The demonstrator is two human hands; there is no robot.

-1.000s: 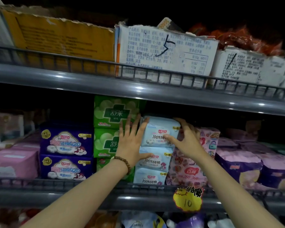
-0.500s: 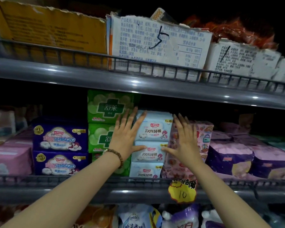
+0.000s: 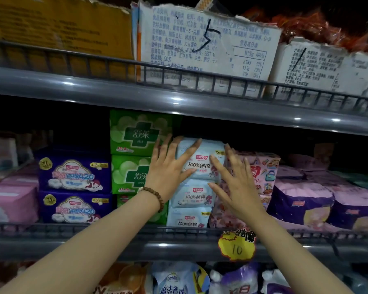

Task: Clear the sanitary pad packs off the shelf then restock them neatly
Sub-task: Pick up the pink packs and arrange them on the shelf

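Observation:
A stack of three light blue pad packs (image 3: pixel 192 198) stands in the middle of the shelf (image 3: pixel 115 249). My left hand (image 3: pixel 168 168), with a bead bracelet at the wrist, lies flat with straight fingers against the left side of the top blue pack (image 3: pixel 204 160). My right hand (image 3: pixel 234 181) is spread with straight fingers over the seam between the blue stack and the pink patterned packs (image 3: pixel 261 172). Green packs (image 3: pixel 134 132) are stacked left of the blue ones, with purple packs (image 3: pixel 72 175) further left.
Pink packs (image 3: pixel 11 200) lie at the far left and purple-and-pink bags (image 3: pixel 302 198) at the right. A wire rail runs along the shelf front with a yellow price tag (image 3: pixel 237 247). Cardboard boxes (image 3: pixel 200 45) fill the upper shelf (image 3: pixel 179 100); bagged goods (image 3: pixel 179 281) sit below.
Both hands have flattened and shifted slightly inward on the blue stack; the right hand's fingers went from curled over the top pack to straight. The view has drifted a little.

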